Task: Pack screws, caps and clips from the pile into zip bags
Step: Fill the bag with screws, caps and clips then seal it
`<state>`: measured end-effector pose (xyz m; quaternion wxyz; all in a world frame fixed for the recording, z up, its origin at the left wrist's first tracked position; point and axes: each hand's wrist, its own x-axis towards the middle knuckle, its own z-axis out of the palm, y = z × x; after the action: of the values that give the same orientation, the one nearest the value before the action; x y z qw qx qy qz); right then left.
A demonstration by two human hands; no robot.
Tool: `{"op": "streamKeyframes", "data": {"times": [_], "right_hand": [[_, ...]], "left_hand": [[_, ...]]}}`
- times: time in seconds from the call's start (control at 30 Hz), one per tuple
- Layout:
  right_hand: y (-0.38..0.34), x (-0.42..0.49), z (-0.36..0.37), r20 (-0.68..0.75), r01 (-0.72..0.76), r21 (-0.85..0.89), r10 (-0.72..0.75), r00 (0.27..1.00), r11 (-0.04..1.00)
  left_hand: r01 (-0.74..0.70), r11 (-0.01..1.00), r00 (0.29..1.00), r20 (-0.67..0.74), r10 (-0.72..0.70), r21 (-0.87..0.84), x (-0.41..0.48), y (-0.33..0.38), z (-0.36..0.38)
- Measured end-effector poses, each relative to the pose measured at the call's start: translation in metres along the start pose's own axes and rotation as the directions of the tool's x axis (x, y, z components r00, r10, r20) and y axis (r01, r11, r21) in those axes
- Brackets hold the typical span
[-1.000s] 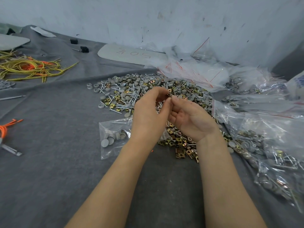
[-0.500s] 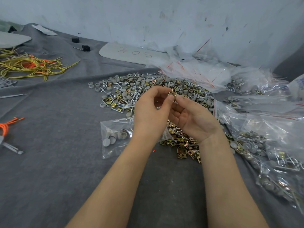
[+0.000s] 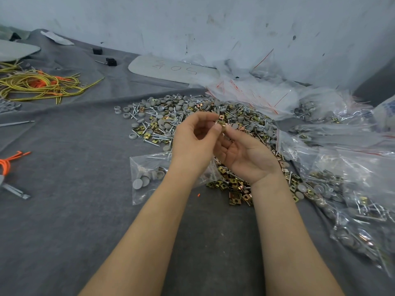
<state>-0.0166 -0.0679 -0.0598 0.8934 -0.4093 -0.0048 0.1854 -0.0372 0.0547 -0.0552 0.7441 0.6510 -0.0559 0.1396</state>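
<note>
Grey felt covers the desk (image 3: 64,231) below a scuffed white wall (image 3: 213,28). Above the middle of the pile (image 3: 171,116) both hands meet on one brass clip (image 3: 221,122). The left hand (image 3: 192,144) pinches it between thumb and forefinger. The right hand (image 3: 248,159), palm up, touches it with its fingertips; whether it grips too, I cannot tell. The zip bag (image 3: 147,174) of grey caps (image 3: 141,182) lies nearer the desk's front edge, left of the clip, under the left wrist, its mouth hidden. The left hand is nearer, so the drop probably goes down and leftward.
</note>
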Motion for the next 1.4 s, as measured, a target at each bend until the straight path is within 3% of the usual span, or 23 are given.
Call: {"op": "streamKeyframes", "data": {"times": [0.1, 0.17, 0.23, 0.27, 0.3, 0.37, 0.43, 0.53, 0.6, 0.7, 0.9, 0.97, 1.03, 1.1, 1.13, 1.27, 1.4], "right_hand": [[-0.006, -0.004, -0.009, -0.079, -0.004, 0.006, 0.005, 0.997, 1.000], [-0.010, -0.001, -0.017, -0.265, 0.060, -0.304, -0.144, 0.953, 0.951], [-0.006, 0.004, -0.021, -0.365, 0.011, -0.752, -0.430, 0.825, 0.659], [-0.004, 0.007, -0.022, -0.341, -0.042, -0.874, -0.548, 0.764, 0.484], [-0.001, 0.009, -0.023, -0.294, -0.072, -0.932, -0.625, 0.723, 0.355], [0.001, 0.010, -0.024, -0.222, -0.066, -0.969, -0.715, 0.663, 0.240], [-0.002, 0.009, -0.025, -0.210, 0.022, -0.949, -0.685, 0.697, 0.313], [-0.005, 0.004, -0.020, -0.141, 0.101, -0.807, -0.355, 0.924, 0.582], [-0.004, 0.003, -0.019, -0.073, 0.113, -0.755, -0.254, 0.964, 0.645], [-0.004, 0.004, -0.018, -0.099, 0.132, -0.751, -0.308, 0.946, 0.647], [-0.005, 0.003, -0.016, -0.076, 0.128, -0.708, -0.255, 0.964, 0.695], [-0.007, 0.003, -0.017, -0.168, 0.139, -0.688, -0.342, 0.924, 0.712], [-0.008, 0.005, -0.021, -0.283, 0.114, -0.716, -0.435, 0.855, 0.689], [-0.008, 0.006, -0.025, -0.332, 0.056, -0.776, -0.484, 0.810, 0.628], [-0.008, 0.007, -0.026, -0.335, 0.034, -0.799, -0.492, 0.803, 0.600], [-0.006, 0.007, -0.023, -0.318, 0.015, -0.832, -0.498, 0.806, 0.555], [-0.006, 0.006, -0.020, -0.311, 0.029, -0.834, -0.513, 0.800, 0.551]], "left_hand": [[0.026, 0.999, 0.993, -0.116, -0.022, 0.033, 0.010, -0.001, -0.018], [0.016, 0.997, 0.985, -0.170, -0.002, 0.080, 0.012, -0.003, -0.023], [0.006, 0.985, 0.988, -0.154, 0.021, 0.174, 0.011, -0.006, -0.018], [0.005, 0.975, 0.991, -0.134, 0.025, 0.223, 0.009, -0.008, -0.014], [0.002, 0.965, 0.993, -0.113, 0.029, 0.262, 0.008, -0.010, -0.009], [-0.017, 0.944, 0.997, -0.070, 0.042, 0.329, 0.005, -0.013, -0.003], [-0.062, 0.915, 0.996, -0.029, 0.081, 0.397, 0.001, -0.016, 0.002], [-0.153, 0.885, 0.987, 0.021, 0.160, 0.440, -0.005, -0.019, 0.010], [-0.182, 0.868, 0.982, 0.043, 0.183, 0.461, -0.007, -0.022, 0.013], [-0.190, 0.852, 0.981, 0.057, 0.186, 0.488, -0.007, -0.024, 0.013], [-0.125, 0.891, 0.992, 0.046, 0.117, 0.436, -0.003, -0.021, 0.008], [-0.156, 0.806, 0.984, 0.164, 0.074, 0.571, 0.001, -0.022, 0.000], [-0.170, 0.627, 0.957, 0.279, -0.078, 0.760, 0.004, -0.025, -0.011], [-0.180, 0.422, 0.918, 0.305, -0.252, 0.889, 0.004, -0.028, -0.021], [-0.184, 0.365, 0.900, 0.305, -0.311, 0.913, 0.004, -0.030, -0.024], [-0.213, 0.291, 0.883, 0.311, -0.352, 0.933, 0.003, -0.035, -0.023], [-0.185, 0.365, 0.929, 0.284, -0.239, 0.912, 0.007, -0.030, -0.025]]}}
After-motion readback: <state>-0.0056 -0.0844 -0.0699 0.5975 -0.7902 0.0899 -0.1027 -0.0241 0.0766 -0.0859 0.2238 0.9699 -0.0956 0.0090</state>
